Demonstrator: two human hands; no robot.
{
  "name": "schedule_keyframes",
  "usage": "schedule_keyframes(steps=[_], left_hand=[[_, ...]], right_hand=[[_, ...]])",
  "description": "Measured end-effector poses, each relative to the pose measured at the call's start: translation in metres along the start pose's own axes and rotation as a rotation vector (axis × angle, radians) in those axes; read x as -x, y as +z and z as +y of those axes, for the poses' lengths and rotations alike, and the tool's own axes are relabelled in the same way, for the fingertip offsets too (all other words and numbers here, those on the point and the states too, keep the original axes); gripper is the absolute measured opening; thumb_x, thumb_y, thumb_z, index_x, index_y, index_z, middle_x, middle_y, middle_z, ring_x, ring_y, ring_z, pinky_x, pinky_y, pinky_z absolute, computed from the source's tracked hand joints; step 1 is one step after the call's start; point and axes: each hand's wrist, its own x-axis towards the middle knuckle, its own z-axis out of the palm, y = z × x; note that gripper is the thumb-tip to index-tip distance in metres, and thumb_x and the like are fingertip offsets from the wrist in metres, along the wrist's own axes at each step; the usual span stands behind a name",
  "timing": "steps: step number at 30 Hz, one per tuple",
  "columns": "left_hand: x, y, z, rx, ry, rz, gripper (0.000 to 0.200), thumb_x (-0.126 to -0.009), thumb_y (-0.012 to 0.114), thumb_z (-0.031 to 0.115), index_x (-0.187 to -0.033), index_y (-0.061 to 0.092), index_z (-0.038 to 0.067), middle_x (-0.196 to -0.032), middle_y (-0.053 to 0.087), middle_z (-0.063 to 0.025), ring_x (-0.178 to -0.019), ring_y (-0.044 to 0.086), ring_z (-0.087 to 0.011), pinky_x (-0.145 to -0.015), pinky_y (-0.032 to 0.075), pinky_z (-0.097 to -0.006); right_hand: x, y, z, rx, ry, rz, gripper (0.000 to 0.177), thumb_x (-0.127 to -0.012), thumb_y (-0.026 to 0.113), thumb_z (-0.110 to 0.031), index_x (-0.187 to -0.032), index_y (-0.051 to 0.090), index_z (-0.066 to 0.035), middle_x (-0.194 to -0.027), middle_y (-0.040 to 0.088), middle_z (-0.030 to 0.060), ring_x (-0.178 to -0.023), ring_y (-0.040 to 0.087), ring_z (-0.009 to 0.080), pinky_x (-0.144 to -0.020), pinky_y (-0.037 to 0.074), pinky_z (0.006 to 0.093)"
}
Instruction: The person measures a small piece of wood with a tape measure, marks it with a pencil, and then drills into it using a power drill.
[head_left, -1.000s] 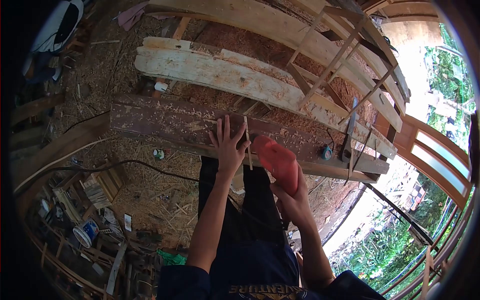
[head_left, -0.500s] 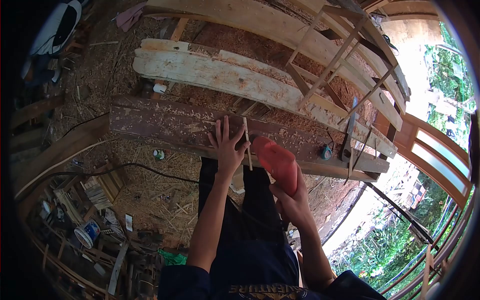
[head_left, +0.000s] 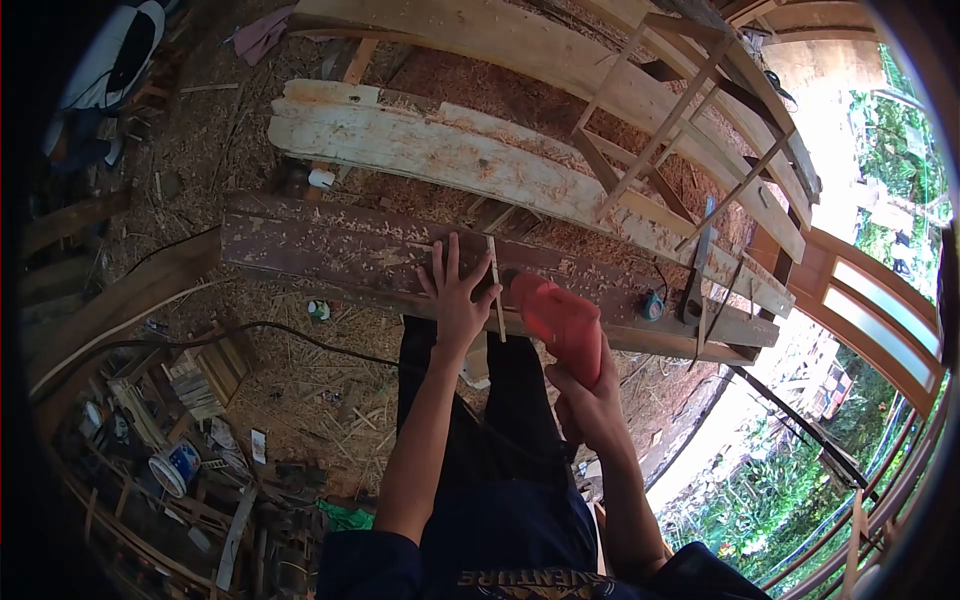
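Observation:
My left hand lies on the dark brown board with its fingers spread, the thumb side against a thin wooden strip. The strip crosses the board's near edge. My right hand is wrapped round the handle of a red power tool, whose dark front end is just right of the strip. Whether the tool touches the strip or the board cannot be made out. Wood shavings are scattered over the board.
A long pale plank runs beyond the board. A blue tape measure and a hand saw are at the right. A wooden lattice frame stands upper right. A black cable crosses the shaving-covered floor.
The red tool and my right hand have shifted slightly to the right. My left hand and the strip have stayed in nearly the same place.

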Motion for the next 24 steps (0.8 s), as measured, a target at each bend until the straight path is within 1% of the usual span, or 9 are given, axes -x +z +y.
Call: schedule_keyframes(steps=[4,7,13,16,17,20,24], left_hand=[[0.001,0.001,0.0,-0.003,-0.005,-0.015,0.06,-0.092,0.067,0.062,-0.145,0.064,0.035,-0.174,0.021,-0.0119,-0.161,0.011,-0.0416,-0.119,0.003,-0.0781],[0.001,0.0,-0.001,0.003,-0.004,-0.014,0.059,-0.092,0.068,0.06,-0.145,0.064,0.035,-0.174,0.021,-0.0119,-0.161,0.011,-0.0416,-0.119,0.003,-0.0781],[0.001,0.001,-0.001,0.003,0.001,-0.005,0.058,-0.092,0.069,0.059,-0.145,0.064,0.035,-0.174,0.021,-0.012,-0.161,0.012,-0.0414,-0.12,0.004,-0.0775],[0.001,0.0,0.0,0.01,0.001,0.002,0.058,-0.091,0.07,0.058,-0.144,0.065,0.035,-0.174,0.022,-0.012,-0.161,0.013,-0.0413,-0.12,0.004,-0.0772],[0.001,0.0,0.0,0.012,0.0,0.003,0.058,-0.091,0.07,0.058,-0.144,0.065,0.035,-0.174,0.022,-0.012,-0.161,0.013,-0.0413,-0.12,0.004,-0.0771],[0.0,-0.007,0.006,0.018,-0.011,-0.028,0.054,-0.093,0.074,0.046,-0.144,0.065,0.033,-0.174,0.019,-0.0133,-0.161,0.011,-0.0413,-0.12,0.005,-0.0765],[0.0,-0.006,0.005,0.016,-0.009,-0.027,0.053,-0.093,0.073,0.048,-0.144,0.065,0.034,-0.175,0.019,-0.0128,-0.161,0.011,-0.0412,-0.121,0.005,-0.0763]], right_hand=[[0.0,0.001,0.001,0.04,-0.008,0.002,0.084,-0.09,0.072,-0.008,-0.162,0.029,-0.012,-0.106,0.066,0.0104,-0.057,0.058,0.0115,-0.049,0.047,0.028],[-0.003,0.001,0.007,0.086,-0.063,0.006,0.084,-0.09,0.072,-0.009,-0.162,0.029,-0.012,-0.105,0.066,0.0108,-0.058,0.059,0.0115,-0.05,0.048,0.028],[-0.001,-0.001,-0.002,0.072,0.004,-0.02,0.082,-0.091,0.072,-0.01,-0.161,0.029,-0.012,-0.096,0.065,0.0082,-0.055,0.059,0.0116,-0.047,0.047,0.0282],[-0.004,-0.004,0.001,0.032,-0.012,-0.045,0.08,-0.091,0.071,-0.009,-0.16,0.03,-0.012,-0.092,0.064,0.0069,-0.053,0.058,0.0117,-0.046,0.047,0.0283],[-0.003,-0.003,0.0,0.04,-0.015,-0.037,0.08,-0.091,0.071,-0.008,-0.16,0.03,-0.012,-0.094,0.064,0.0073,-0.053,0.058,0.0117,-0.046,0.047,0.0283],[0.0,0.003,-0.003,0.068,-0.026,-0.018,0.078,-0.091,0.071,-0.008,-0.159,0.032,-0.011,-0.099,0.065,0.0088,-0.055,0.059,0.0116,-0.048,0.047,0.0283],[-0.001,0.003,0.0,0.088,-0.062,-0.005,0.077,-0.09,0.072,-0.009,-0.158,0.034,-0.01,-0.107,0.066,0.0108,-0.06,0.06,0.0124,-0.051,0.049,0.0285]])
